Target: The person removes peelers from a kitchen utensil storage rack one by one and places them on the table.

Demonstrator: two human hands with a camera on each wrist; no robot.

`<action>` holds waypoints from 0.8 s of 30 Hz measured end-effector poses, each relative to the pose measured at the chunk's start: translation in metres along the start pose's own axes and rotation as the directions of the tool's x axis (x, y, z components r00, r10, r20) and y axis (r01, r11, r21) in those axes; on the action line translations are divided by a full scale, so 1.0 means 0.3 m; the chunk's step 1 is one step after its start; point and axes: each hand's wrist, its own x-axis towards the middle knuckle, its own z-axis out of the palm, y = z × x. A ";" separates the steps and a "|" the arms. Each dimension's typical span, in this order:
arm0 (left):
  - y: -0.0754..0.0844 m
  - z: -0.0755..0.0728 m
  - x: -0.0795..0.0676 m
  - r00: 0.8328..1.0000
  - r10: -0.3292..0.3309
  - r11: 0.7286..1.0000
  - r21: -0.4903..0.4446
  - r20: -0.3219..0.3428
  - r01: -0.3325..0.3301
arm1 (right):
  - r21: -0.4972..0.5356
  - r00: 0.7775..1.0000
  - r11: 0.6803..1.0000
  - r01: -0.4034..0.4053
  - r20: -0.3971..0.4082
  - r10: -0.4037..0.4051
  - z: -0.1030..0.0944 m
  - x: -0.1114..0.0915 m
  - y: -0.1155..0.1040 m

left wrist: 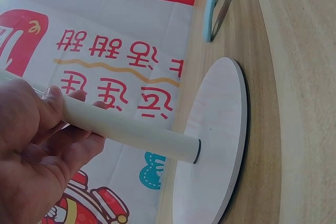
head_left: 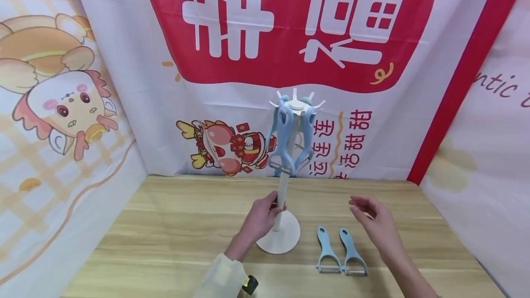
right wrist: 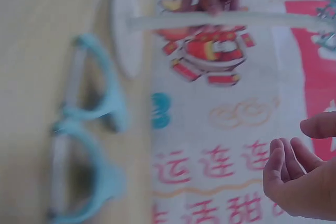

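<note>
A white stand (head_left: pixel 282 191) with a round base and a ring of prongs at its top rises from the table. Several light-blue peelers (head_left: pixel 285 137) hang from its prongs. My left hand (head_left: pixel 257 219) grips the pole low down; in the left wrist view, thumb and fingers wrap around it. To the right of the base, two more blue peelers lie side by side, a left one (head_left: pixel 325 243) and a right one (head_left: pixel 349 246), blades toward me. Just beyond and right of them, my right hand (head_left: pixel 378 222) hovers with loosely bent fingers and holds nothing.
The wood-grain table (head_left: pixel 174 233) ends at a printed cloth (head_left: pixel 161 118) hanging behind it. More printed cloth walls (head_left: pixel 112 197) stand at left and right. A black object (head_left: pixel 250 284) sits by the left sleeve.
</note>
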 end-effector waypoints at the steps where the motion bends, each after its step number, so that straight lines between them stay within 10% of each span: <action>1: 0.002 0.000 0.001 1.000 0.002 1.000 0.000 0.002 -0.002 | 0.014 1.000 1.000 0.019 0.000 -0.019 0.000 0.005 -0.019; 24: 0.004 0.001 0.006 1.000 -0.027 1.000 -0.003 0.006 0.027 | 0.147 0.967 0.959 0.241 0.044 -0.250 0.039 0.063 -0.300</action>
